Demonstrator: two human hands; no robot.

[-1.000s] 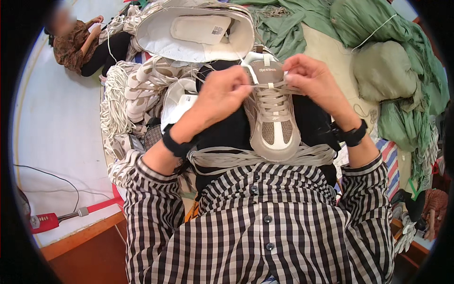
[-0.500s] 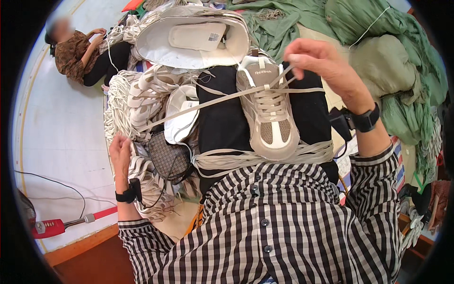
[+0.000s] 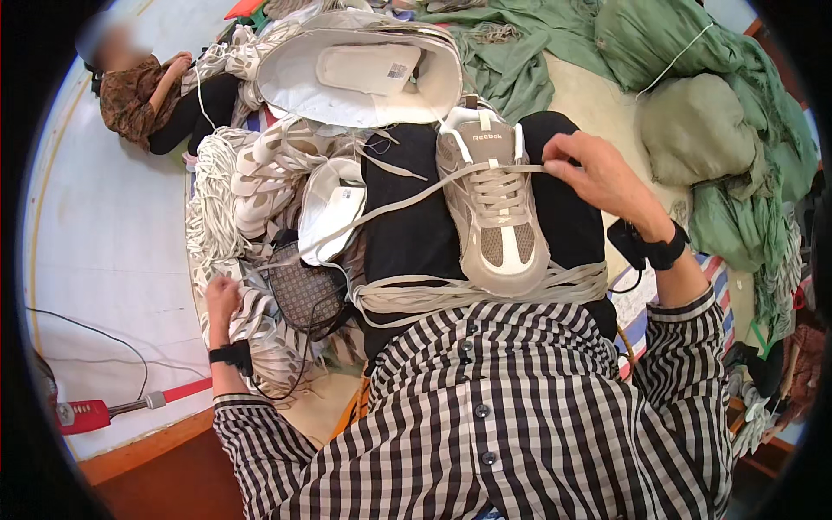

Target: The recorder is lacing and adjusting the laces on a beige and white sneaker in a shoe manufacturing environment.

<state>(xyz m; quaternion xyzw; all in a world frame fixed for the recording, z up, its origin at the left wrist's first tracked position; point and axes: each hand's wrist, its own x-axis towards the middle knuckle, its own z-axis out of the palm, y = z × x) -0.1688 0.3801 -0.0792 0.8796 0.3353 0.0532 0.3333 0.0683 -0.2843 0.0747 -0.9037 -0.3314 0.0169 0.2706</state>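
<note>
A beige and white sneaker (image 3: 498, 217) rests on my black-clad lap, toe toward me. Its flat beige shoelace (image 3: 407, 199) is threaded in cross rows over the tongue. One long length runs from the top of the lacing, slightly slack, down to my left hand (image 3: 223, 297), whose fingers are closed on it out at the left. Beside the shoe's right upper edge, my right hand (image 3: 598, 176) pinches a lace that lies across the tongue. A bundle of loose beige laces (image 3: 416, 293) lies over my lap below the toe.
Left of my lap are a pile of shoe uppers (image 3: 258, 186), a hank of white laces (image 3: 212, 208), a white shoe part (image 3: 334, 208) and a patterned pouch (image 3: 303, 290). Beyond stands a white-lined container (image 3: 290, 78). Green cloth (image 3: 737, 74) heaps at right. Another person (image 3: 139, 104) sits far left.
My right hand has come down from above the tongue to the shoe's right side. My left hand has dropped slightly, and the long lace now hangs slacker. The lace end over my right thigh has gone.
</note>
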